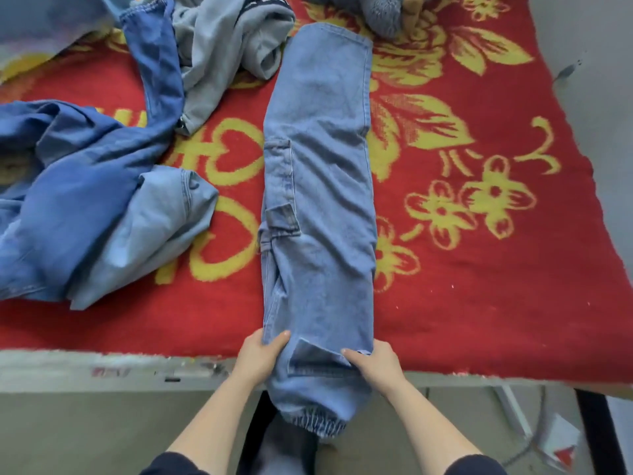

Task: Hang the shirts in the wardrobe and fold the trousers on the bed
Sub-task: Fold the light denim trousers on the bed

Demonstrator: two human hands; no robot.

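Observation:
A pair of light blue denim trousers (318,186) lies lengthwise on the bed, legs folded one over the other, the elastic cuffs hanging over the near edge. My left hand (260,358) grips the left side of the trousers near the bed's edge, thumb on top. My right hand (375,363) grips the right side at the same height, thumb on the fabric. A heap of darker and lighter blue denim clothes (89,207) lies on the left. A grey garment (226,46) lies crumpled at the back.
The bed carries a red blanket with yellow flowers (479,234). A grey plush toy (376,12) sits at the far edge. The bed's near edge (102,368) runs across the bottom, with floor and a dark bed leg (596,433) at the right.

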